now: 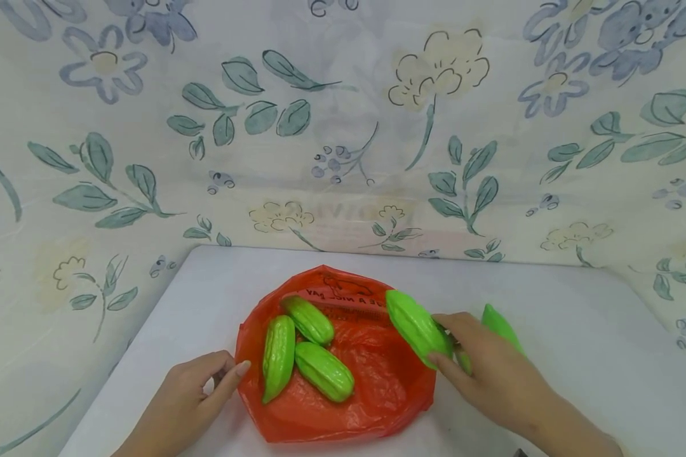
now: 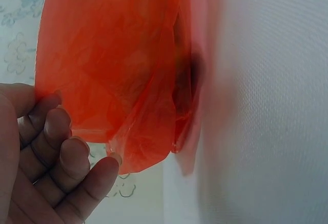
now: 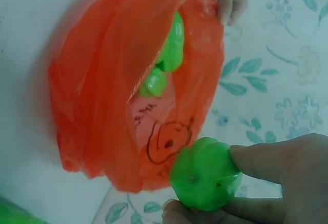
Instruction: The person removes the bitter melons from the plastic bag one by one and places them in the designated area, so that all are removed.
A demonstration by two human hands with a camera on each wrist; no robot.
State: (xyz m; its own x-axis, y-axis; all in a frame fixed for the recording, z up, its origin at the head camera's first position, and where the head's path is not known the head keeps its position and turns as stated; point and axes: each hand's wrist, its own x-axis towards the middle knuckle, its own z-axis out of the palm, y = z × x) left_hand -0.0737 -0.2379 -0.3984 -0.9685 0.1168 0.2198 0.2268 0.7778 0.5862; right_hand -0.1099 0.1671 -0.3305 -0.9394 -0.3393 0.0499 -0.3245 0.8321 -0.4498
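Observation:
A red plastic bag (image 1: 377,387) stands wide-mouthed on the table with three bright green ridged fruits inside: one upright at the left (image 1: 278,358), one behind (image 1: 310,322) and one in front (image 1: 326,373). My left hand (image 1: 191,390) pinches the bag's left rim between thumb and index finger; in the left wrist view its other fingers curl near the plastic. Over the right rim, my right hand (image 1: 486,362) grips another green ridged fruit (image 1: 414,324), its rounded end (image 3: 205,175) facing the right wrist camera. Part of the bag's inside is hidden in both wrist views.
Behind my right hand another green fruit (image 1: 500,324) lies on the white table (image 1: 583,317), partly covered by the hand. A flower-printed cloth (image 1: 343,127) rises behind the table and along its sides.

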